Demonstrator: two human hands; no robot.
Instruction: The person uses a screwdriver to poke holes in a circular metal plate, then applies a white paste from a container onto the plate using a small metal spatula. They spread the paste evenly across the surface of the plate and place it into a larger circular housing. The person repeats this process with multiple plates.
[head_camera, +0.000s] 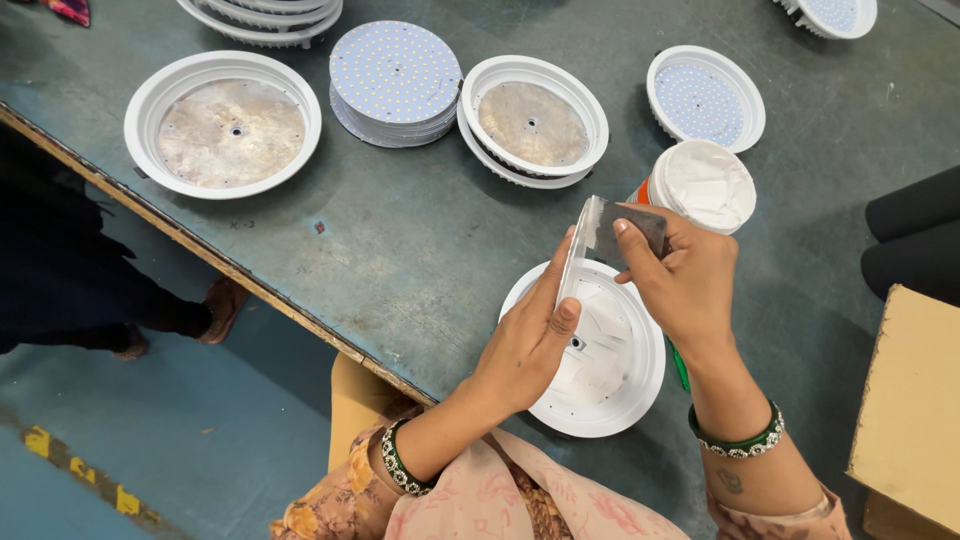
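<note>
My left hand holds a thin round white disc on edge, above a round white lamp housing smeared with white paste on the grey-green table. My right hand grips a small flat metal scraper and presses its blade against the disc's upper edge. Just behind my right hand stands an open tub of white paste.
Farther back lie a stack of LED boards, two white housings with bare metal bottoms, and a housing with an LED board. A cardboard box sits at the right. Another person's foot is below the table edge.
</note>
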